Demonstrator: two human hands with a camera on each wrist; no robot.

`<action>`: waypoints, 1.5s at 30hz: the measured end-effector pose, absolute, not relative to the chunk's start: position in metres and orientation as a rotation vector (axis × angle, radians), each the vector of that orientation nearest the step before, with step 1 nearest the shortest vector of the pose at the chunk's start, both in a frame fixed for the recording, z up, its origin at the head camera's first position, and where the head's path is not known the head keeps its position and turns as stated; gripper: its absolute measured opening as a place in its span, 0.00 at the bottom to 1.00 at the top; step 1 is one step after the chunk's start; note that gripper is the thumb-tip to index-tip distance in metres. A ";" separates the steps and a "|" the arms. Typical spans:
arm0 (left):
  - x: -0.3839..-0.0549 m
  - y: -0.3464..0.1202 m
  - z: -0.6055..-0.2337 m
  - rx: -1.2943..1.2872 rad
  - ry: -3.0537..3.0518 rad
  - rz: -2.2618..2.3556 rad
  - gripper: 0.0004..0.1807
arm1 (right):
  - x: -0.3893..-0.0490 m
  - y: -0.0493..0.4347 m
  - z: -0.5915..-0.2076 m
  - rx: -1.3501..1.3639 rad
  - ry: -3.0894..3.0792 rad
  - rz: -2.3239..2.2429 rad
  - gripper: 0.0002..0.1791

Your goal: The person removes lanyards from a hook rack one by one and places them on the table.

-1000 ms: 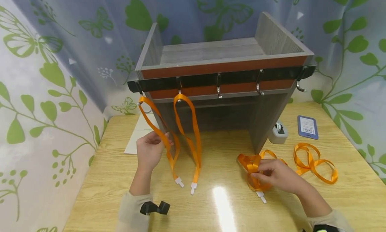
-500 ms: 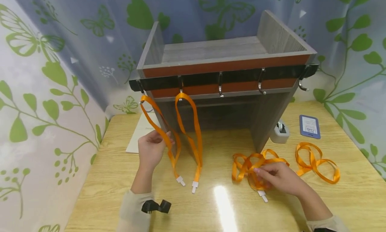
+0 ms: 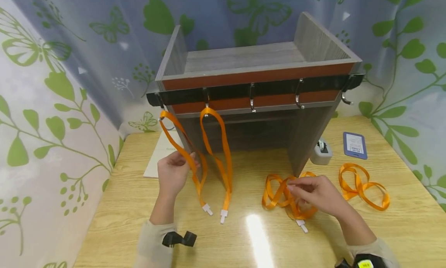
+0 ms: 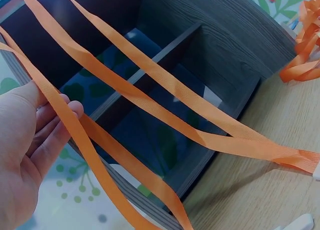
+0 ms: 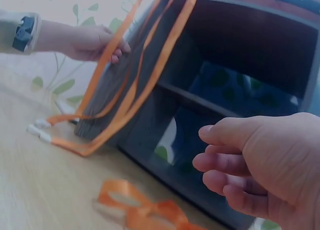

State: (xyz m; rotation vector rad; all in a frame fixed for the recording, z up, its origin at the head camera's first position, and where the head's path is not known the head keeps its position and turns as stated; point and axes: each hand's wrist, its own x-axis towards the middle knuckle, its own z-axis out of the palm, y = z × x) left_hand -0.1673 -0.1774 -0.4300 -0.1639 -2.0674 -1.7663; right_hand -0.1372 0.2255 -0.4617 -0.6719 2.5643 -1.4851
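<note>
Two orange lanyards hang from the leftmost hooks of the rack. My left hand (image 3: pixel 174 175) is at the front edge of the grey shelf's (image 3: pixel 299 132) left side panel. The outer hanging lanyard (image 4: pixel 80 140) crosses in front of its fingers; I cannot tell whether they pinch anything. The inner hanging lanyard (image 3: pixel 228 163) hangs free to its right, a white clip (image 3: pixel 224 214) at the bottom. My right hand (image 3: pixel 318 194) hovers over a loosely looped lanyard (image 3: pixel 273 202) on the table. In the right wrist view, its thumb and bent fingers (image 5: pixel 220 162) are apart, nothing between them.
Three bare hooks (image 3: pixel 253 105) continue along the black rail (image 3: pixel 230 92). Right of the shelf lie another orange lanyard (image 3: pixel 378 194), a blue card holder (image 3: pixel 355 145) and a small white object with a dark opening (image 3: pixel 320 154). A white booklet (image 3: pixel 153 159) lies at the left.
The bunched lanyard under my right hand has spread into loops leftward on the table. The right hand has risen slightly away from it. My left hand has stayed in place.
</note>
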 end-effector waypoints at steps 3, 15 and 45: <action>-0.167 -0.179 -0.430 -0.191 -2.061 -1.764 0.06 | -0.143 0.213 -0.452 -0.684 2.533 -1.505 0.12; -0.167 -0.180 -0.429 -0.175 -2.065 -1.785 0.07 | -0.156 0.194 -0.433 -0.500 2.797 -1.517 0.12; -0.126 -0.178 -0.366 -0.408 -2.505 -1.530 0.20 | -0.171 0.235 -0.421 -0.048 2.875 -1.901 0.17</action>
